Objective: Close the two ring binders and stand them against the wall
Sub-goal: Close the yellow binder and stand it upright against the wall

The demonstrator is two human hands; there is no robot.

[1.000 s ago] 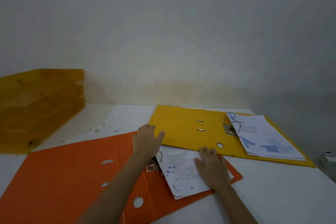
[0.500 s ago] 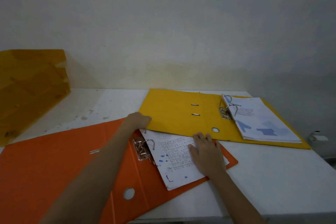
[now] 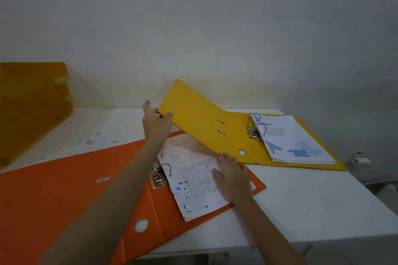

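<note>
The yellow ring binder (image 3: 200,118) lies open at the back right of the white table (image 3: 312,206), printed pages on its right half. My left hand (image 3: 156,123) grips the left edge of its front cover, which is tilted up off the table. The orange ring binder (image 3: 53,198) lies open in front, its cover spread flat to the left. My right hand (image 3: 233,176) rests flat, fingers apart, on the handwritten pages (image 3: 193,180) in the orange binder. The wall (image 3: 193,28) rises straight behind the table.
A translucent amber paper tray (image 3: 30,105) stands at the far left against the wall. The table's right edge runs near the yellow binder, with a small white fitting (image 3: 359,159) beyond it. The front edge lies just below the orange binder.
My left hand moved from the orange binder's rings to the yellow binder's cover edge and lifted that cover off the table. My right hand stayed on the pages.
</note>
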